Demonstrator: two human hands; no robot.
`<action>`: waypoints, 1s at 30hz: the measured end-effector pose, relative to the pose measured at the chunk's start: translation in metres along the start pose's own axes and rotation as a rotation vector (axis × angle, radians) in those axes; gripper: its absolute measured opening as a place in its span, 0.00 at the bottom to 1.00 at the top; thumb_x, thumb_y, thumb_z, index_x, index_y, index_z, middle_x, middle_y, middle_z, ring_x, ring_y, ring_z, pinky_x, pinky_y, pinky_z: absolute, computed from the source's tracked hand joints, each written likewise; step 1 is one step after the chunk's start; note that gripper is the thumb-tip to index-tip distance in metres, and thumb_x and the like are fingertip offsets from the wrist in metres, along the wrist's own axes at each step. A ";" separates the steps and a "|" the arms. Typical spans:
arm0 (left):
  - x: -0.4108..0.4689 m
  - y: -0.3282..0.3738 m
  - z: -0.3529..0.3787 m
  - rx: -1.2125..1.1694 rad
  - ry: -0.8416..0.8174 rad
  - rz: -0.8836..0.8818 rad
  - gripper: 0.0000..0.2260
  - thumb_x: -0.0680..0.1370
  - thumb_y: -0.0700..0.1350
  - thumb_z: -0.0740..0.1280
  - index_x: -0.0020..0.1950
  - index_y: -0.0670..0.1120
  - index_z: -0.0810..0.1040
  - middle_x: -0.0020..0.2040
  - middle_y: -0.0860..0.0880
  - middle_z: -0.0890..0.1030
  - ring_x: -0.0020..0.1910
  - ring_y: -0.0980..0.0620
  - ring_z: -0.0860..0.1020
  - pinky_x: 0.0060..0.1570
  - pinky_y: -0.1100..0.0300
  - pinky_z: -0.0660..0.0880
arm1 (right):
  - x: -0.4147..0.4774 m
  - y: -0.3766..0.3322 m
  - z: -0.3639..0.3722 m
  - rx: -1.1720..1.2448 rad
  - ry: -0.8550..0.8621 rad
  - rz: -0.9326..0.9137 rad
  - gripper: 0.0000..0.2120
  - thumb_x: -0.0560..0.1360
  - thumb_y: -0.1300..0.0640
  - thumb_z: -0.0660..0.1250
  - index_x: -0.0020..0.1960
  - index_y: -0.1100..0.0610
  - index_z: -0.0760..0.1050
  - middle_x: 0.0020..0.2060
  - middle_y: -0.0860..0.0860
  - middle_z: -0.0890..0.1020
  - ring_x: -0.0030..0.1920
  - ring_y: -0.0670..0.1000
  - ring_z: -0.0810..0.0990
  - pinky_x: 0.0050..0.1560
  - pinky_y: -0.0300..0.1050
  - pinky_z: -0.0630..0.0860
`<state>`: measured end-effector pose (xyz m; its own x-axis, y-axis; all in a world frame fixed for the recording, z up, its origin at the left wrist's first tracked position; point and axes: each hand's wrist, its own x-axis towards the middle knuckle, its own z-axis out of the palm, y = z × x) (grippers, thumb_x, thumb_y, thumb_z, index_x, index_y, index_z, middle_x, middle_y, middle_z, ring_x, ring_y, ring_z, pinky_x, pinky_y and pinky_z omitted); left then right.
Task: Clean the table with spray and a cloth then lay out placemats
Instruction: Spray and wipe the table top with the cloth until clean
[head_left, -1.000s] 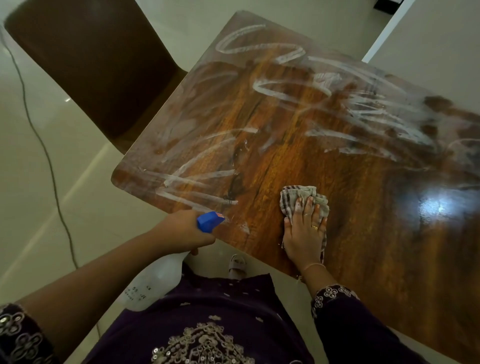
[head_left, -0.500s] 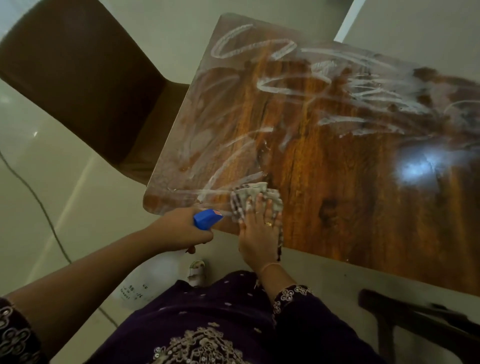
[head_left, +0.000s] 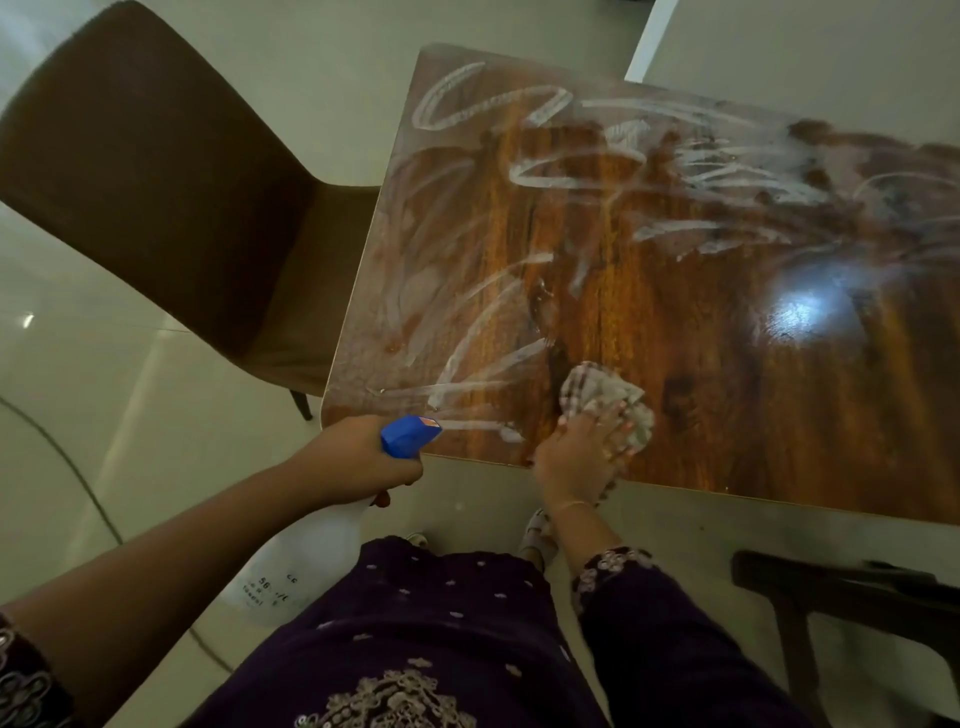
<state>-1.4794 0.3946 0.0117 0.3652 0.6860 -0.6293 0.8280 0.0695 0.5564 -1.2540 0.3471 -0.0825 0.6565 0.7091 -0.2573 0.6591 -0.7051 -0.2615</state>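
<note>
Your right hand (head_left: 579, 457) lies on the bunched cloth (head_left: 597, 387) near the table's (head_left: 753, 415) front edge, fingers laid over it, pressing, not pinching. The cloth looks soft and limp and will likely skid on the wet gloss, so bear down on its middle. Your left hand (head_left: 358, 462) wraps the spray bottle (head_left: 306, 551) neck, just off the table edge. Light plastic, probably slick.

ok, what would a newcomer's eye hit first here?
The white spray streaks looping across the left and far parts of the glossy wooden table. Next, the right hand pressing a checked cloth near the front edge, and the left hand holding a blue-headed spray bottle just off the table's near-left corner.
</note>
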 end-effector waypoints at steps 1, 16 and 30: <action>0.000 -0.002 0.002 -0.004 -0.006 0.003 0.10 0.72 0.47 0.68 0.46 0.41 0.77 0.38 0.44 0.83 0.28 0.59 0.81 0.29 0.70 0.74 | -0.015 -0.013 0.009 0.004 -0.006 -0.043 0.28 0.80 0.55 0.54 0.77 0.60 0.52 0.77 0.61 0.46 0.76 0.64 0.43 0.73 0.63 0.40; 0.002 -0.016 0.003 0.062 0.097 0.005 0.07 0.72 0.50 0.68 0.38 0.48 0.75 0.27 0.52 0.80 0.25 0.62 0.78 0.28 0.70 0.70 | 0.009 -0.004 -0.006 -0.114 -0.126 -0.256 0.26 0.83 0.53 0.48 0.79 0.57 0.46 0.78 0.56 0.42 0.77 0.59 0.38 0.74 0.59 0.39; -0.002 -0.018 -0.001 0.064 0.174 0.060 0.07 0.72 0.50 0.67 0.35 0.50 0.73 0.28 0.51 0.80 0.26 0.63 0.78 0.29 0.69 0.71 | 0.006 -0.009 -0.001 -0.138 -0.108 -0.233 0.26 0.82 0.54 0.50 0.78 0.58 0.49 0.78 0.57 0.43 0.77 0.59 0.39 0.74 0.61 0.41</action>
<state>-1.4954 0.3923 0.0034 0.3401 0.8031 -0.4893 0.8343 -0.0176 0.5510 -1.2556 0.3575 -0.0803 0.4436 0.8429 -0.3046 0.8361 -0.5116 -0.1980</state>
